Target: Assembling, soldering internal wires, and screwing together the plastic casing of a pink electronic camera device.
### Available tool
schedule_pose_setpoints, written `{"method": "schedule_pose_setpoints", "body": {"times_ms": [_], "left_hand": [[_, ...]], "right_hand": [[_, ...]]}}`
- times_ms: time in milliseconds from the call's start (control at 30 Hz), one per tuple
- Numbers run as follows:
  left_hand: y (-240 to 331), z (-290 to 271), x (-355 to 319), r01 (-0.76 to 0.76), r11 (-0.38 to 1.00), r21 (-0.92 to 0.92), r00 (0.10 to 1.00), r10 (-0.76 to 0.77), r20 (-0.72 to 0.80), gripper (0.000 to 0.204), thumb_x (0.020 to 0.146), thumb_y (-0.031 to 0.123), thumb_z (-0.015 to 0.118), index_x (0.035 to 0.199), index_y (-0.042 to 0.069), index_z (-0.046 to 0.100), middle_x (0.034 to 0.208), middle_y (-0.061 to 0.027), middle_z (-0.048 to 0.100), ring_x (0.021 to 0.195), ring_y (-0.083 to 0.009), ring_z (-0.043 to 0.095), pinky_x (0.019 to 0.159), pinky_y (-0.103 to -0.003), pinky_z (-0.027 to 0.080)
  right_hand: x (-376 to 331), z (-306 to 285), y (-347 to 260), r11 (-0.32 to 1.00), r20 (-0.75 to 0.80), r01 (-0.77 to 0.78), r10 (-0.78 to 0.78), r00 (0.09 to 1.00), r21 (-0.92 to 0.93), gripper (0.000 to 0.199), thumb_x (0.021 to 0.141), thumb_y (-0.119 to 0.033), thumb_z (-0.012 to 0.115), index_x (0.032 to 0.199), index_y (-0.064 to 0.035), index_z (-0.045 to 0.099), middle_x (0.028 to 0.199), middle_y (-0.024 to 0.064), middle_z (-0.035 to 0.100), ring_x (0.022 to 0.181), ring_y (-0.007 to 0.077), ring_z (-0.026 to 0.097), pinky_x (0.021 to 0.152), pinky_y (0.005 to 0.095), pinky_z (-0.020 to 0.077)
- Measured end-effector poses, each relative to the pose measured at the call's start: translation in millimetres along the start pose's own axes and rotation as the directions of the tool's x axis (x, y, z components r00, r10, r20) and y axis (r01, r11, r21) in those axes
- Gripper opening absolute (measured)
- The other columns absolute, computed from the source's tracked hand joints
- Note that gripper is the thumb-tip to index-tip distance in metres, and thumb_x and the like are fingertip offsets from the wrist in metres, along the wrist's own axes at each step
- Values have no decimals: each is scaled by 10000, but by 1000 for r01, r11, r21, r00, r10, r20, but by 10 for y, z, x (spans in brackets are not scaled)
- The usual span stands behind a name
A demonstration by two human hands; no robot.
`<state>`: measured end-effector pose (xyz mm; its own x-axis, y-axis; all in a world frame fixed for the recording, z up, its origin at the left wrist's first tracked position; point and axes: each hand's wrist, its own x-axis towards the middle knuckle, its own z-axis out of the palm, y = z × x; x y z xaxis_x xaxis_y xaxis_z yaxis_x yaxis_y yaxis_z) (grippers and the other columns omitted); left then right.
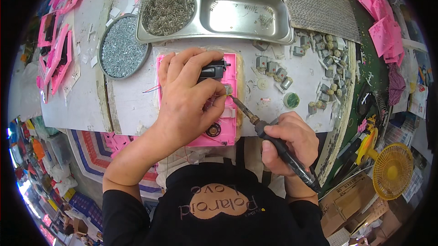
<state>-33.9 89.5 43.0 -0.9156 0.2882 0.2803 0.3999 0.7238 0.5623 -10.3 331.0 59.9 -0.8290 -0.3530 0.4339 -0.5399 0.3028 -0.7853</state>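
A pink plastic housing lies on the table's near edge in front of me. My left hand rests across it, fingers bent over a black part in its upper half. Between left thumb and forefinger a thin yellowish wire is pinched, its far end partly hidden. My right hand is closed around a soldering iron, whose tip meets the housing's inside beside that wire. Lower in the housing sits a round dark part. Thin red and blue wires stick out at the left.
Beyond the housing stands a metal compartment tray holding small springs. A round dish of screws is at the left. Several small motors and a green round piece lie at the right. A yellow fan stands far right.
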Motion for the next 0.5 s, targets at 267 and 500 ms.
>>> {"method": "schedule_pose_setpoints", "body": {"times_ms": [267, 500], "left_hand": [[2, 5, 3, 5, 1000, 0, 1000, -5, 5, 190, 664, 53, 801, 824, 78, 699, 1327, -120, 622, 1260, -365, 523, 1080, -522, 335], [8, -1, 1, 19, 1000, 6, 1000, -20, 23, 172, 685, 65, 803, 820, 80, 697, 1339, -113, 616, 1276, -363, 515, 1099, -532, 319]], "right_hand": [[-12, -23, 20, 1000, -24, 26, -25, 999, 10, 236, 778, -23, 760, 995, -7, 668, 628, 58, 588, 510, 232, 531, 559, 343, 444], [0, -78, 12, 1000, -28, 19, -19, 999, 5, 241, 783, -27, 757, 1007, -3, 671, 624, 56, 579, 514, 222, 534, 563, 340, 444]]}}
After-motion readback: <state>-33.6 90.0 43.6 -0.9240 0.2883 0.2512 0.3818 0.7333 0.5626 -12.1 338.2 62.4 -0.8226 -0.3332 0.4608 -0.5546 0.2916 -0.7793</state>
